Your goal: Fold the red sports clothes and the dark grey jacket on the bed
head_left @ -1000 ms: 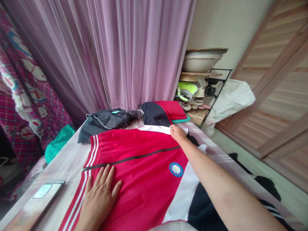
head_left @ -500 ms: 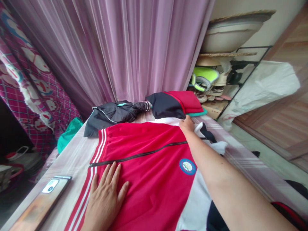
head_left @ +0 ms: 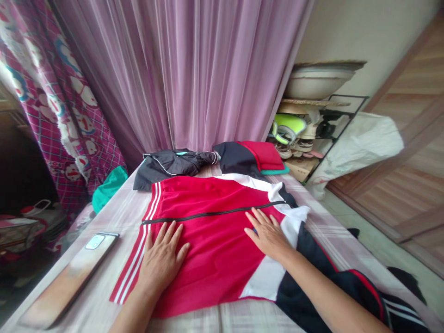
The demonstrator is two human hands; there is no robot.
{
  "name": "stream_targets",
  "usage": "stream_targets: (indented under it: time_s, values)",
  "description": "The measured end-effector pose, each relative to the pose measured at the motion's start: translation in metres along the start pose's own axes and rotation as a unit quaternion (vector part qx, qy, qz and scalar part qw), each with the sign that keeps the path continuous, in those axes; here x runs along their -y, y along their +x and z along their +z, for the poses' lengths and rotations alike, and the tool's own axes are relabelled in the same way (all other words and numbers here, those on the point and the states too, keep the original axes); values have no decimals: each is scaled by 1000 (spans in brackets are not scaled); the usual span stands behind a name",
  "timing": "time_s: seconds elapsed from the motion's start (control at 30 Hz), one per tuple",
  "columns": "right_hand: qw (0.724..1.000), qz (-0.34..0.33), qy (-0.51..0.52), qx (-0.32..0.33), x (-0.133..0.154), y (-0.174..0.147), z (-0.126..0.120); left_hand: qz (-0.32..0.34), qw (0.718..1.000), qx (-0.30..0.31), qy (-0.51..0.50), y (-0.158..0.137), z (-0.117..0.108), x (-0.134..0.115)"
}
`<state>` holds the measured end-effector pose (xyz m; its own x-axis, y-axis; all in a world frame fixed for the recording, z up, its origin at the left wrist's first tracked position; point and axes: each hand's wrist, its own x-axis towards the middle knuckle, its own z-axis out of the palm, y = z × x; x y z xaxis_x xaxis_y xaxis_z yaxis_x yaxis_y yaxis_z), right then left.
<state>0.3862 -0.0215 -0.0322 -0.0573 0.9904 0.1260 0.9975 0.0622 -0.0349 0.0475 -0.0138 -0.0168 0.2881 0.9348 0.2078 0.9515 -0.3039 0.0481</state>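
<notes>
A red, white and black zip jacket (head_left: 208, 249) lies spread on the table, its dark zipper running across the body. Striped white-and-red ribbing edges its left side. My left hand (head_left: 164, 252) rests flat on the red cloth by the zipper's left end, fingers spread. On the other side, my right hand (head_left: 267, 233) lies open on the jacket just below the zipper, near the white panel. It covers most of the round blue badge. One black sleeve (head_left: 350, 286) with white stripes stretches toward the lower right, partly behind my right forearm.
A phone (head_left: 72, 282) lies at the table's left edge. Behind the jacket are a dark crumpled garment (head_left: 169, 164) and folded dark-and-red clothing (head_left: 249, 157). A teal cloth (head_left: 110, 188) is at the left edge. A shoe rack (head_left: 312, 134) and a white bag (head_left: 364, 143) stand at right.
My right hand has let go of the jacket's far white part and come back to lie flat on the red body. My left hand stays on the cloth. The view has shifted.
</notes>
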Motion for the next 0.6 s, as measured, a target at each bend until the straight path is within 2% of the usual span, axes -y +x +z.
stream_targets:
  time_s: [0.13,0.23,0.3,0.37,0.47,0.6]
  values:
    - [994,105,-35,12,-35,-25,0,-2,1000,8,-11,2,-2,0]
    - [991,132,-36,-5,-43,-38,-1,10,999,-40,-31,3,-3,5]
    - [989,138,-29,-41,-43,-46,-2,56,992,-93,-61,1,-6,6]
    - [985,152,-15,-81,-44,-53,-5,130,979,-127,-94,-2,-11,3]
    - [973,195,-7,-119,-51,-65,-13,218,963,-94,-127,-12,-20,-12]
    - [956,266,-12,-119,-69,-85,-27,245,957,-36,-150,-29,-25,-34]
